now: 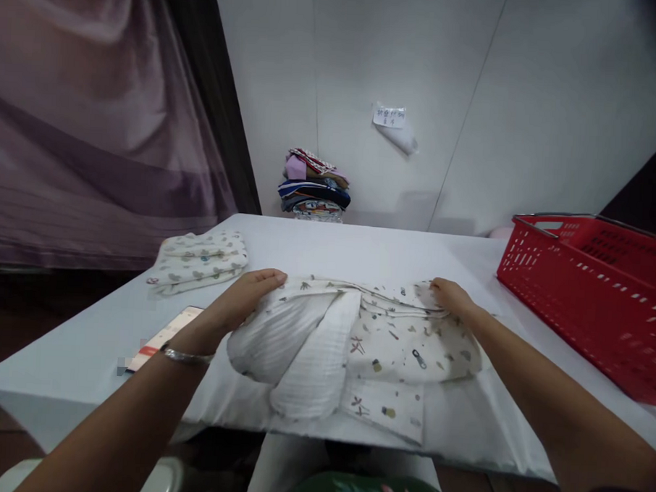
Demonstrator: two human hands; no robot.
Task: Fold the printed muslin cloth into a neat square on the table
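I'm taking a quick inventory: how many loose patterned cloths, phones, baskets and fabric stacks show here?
Loose patterned cloths: 2 (held cloth, folded cloth at left)
Phone: 1
Red basket: 1
Fabric stack: 1
Total: 5

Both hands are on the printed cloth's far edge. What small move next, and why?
I'd probably spread the white flap flat first: it lies bunched on the left, and a printed strip juts out at the near side, while the left hand and right hand hold the printed cloth.
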